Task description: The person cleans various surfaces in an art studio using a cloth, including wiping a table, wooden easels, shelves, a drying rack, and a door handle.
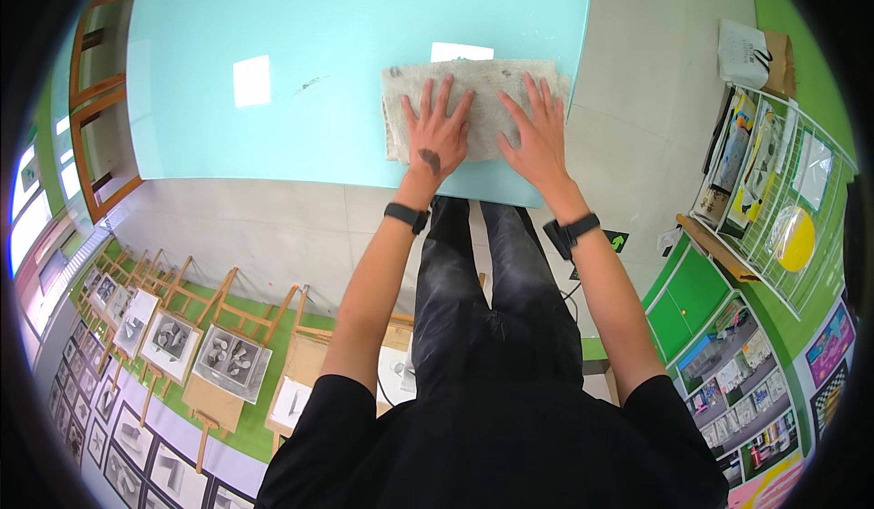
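A folded grey-beige cloth (481, 113) lies flat near the right end of a pale turquoise table (328, 140). On the left part of the cloth rests my left hand (437, 126), palm down with fingers spread. My right hand (536, 130) presses on its right part, also spread, and neither hand grips the fabric. Small dark spots mark the cloth's upper edge. A dark smudge (311, 85) is on the tabletop to the left of the cloth. Bright reflections show beside the smudge and just beyond the cloth.
Wooden easels with drawings (232, 359) stand behind on the left. Wooden frames (102, 99) are past the table's left end. To the right are a white wire rack (785, 167), a white bag (743, 55), and a green cabinet (686, 297).
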Motion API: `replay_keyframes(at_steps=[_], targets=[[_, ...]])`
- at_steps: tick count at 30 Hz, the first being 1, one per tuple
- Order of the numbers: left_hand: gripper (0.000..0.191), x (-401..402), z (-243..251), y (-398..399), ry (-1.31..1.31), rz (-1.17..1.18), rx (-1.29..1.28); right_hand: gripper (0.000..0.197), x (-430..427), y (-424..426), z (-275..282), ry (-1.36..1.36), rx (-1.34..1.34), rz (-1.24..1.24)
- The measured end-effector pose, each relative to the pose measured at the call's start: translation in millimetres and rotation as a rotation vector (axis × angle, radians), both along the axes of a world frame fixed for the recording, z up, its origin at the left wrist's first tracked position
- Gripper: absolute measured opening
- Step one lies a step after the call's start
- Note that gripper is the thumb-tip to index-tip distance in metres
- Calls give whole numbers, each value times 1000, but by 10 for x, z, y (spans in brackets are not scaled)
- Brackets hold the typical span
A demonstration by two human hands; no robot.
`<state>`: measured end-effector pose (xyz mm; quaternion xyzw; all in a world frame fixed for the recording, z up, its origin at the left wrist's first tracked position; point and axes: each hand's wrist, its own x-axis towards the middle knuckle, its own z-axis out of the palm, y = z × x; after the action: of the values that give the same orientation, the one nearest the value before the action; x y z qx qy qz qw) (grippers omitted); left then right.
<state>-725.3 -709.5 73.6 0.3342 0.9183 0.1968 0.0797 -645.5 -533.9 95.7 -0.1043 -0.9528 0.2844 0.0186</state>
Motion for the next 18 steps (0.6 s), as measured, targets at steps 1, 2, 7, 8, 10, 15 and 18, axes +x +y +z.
replay_keyframes(at_steps=[1,2,7,8,10,15,18], targets=[[60,-40,-54,70,53,-15,-95,67,-84,43,-155,-12,62,23],[62,-113,-108,120,16,-35,-73,65,-139,101,-285,-22,124,48],[62,-547,-169,272,46,-66,-74,65,-480,360,-396,-3,218,91],[64,-644,-168,345,68,-56,-87,65,-583,406,-387,21,237,73],[67,-791,-177,425,115,-56,-105,65,-736,473,-390,19,239,68],[66,-1149,-177,573,107,-100,-115,64,-1065,651,-424,37,237,79],[65,-1267,-184,606,87,-109,-106,64,-1207,681,-430,5,262,85]])
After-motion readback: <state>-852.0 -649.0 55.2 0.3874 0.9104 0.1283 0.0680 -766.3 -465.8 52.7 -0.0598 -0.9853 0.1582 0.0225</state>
